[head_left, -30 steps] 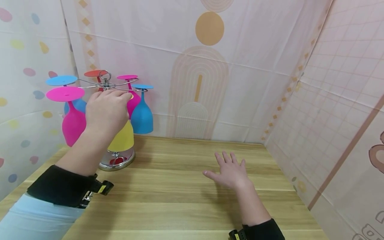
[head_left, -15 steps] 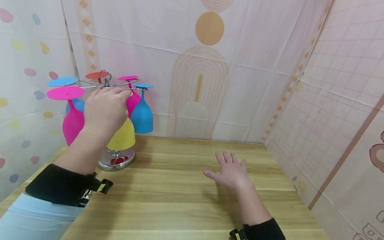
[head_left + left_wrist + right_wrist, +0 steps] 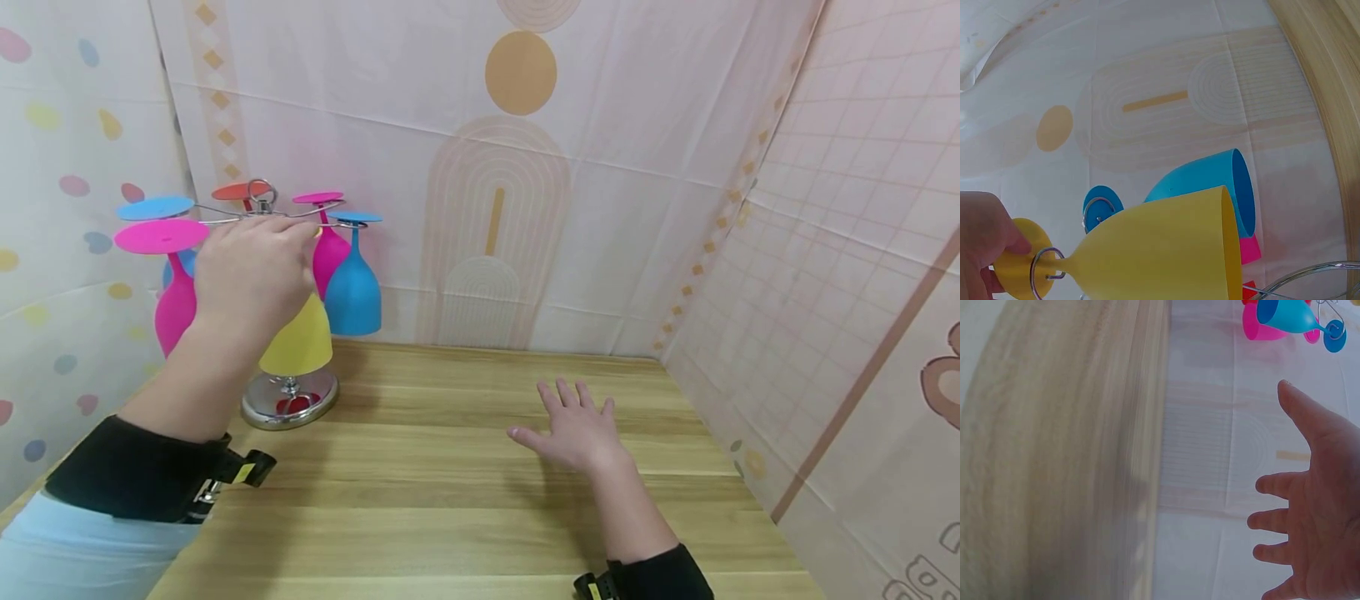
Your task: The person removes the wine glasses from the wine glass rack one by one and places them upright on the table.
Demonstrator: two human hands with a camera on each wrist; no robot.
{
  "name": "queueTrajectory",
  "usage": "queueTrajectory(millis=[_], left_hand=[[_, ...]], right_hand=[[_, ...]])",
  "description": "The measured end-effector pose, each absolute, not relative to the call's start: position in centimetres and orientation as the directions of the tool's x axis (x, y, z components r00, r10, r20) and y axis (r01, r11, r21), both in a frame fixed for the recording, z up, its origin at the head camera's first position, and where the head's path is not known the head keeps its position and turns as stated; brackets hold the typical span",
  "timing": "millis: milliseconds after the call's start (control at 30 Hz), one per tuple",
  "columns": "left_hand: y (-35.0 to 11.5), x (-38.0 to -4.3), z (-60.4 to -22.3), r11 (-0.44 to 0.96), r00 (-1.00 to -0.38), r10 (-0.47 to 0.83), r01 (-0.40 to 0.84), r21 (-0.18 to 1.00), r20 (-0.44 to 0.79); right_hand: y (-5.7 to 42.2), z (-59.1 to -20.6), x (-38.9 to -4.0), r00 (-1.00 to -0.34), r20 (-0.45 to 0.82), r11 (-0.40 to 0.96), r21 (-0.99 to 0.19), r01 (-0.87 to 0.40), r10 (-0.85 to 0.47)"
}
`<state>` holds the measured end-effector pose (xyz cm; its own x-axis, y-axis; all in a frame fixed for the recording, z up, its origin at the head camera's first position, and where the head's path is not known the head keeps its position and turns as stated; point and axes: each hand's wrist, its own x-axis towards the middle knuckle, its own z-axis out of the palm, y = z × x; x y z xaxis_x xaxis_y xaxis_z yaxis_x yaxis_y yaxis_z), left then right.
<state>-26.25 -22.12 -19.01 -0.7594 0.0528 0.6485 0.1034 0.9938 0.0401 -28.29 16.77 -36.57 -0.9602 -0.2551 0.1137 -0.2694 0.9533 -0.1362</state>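
My left hand pinches the round foot of a yellow plastic goblet, with the thumb on the disc in the left wrist view. This goblet hangs upside down, its stem within a wire loop of a chrome stemware rack. Around it on the rack hang other upturned goblets: a pink goblet at the left, a blue goblet and a second pink goblet at the right. My right hand holds nothing, fingers spread over the table.
The wooden table runs to a patterned cloth backdrop at the back. Cloth also hangs at the left and right sides. Behind my left hand, a blue foot and an orange-red foot of further goblets show on the rack.
My left hand has shifted slightly to the left and toward me, still at the yellow goblet's foot. The goblet has moved a little left with it. My right hand stays where it was.
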Motion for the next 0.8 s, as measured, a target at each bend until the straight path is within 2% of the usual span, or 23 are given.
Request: queueTrajectory(millis=[800], left_hand=[[-24.3,-26.8,-18.0,0.998,-0.815,-0.021,0.014,0.056,0.579]], right_hand=[[16.6,-36.7,-28.4,-0.960,0.126,0.951,-0.151,-0.269,-0.252]])
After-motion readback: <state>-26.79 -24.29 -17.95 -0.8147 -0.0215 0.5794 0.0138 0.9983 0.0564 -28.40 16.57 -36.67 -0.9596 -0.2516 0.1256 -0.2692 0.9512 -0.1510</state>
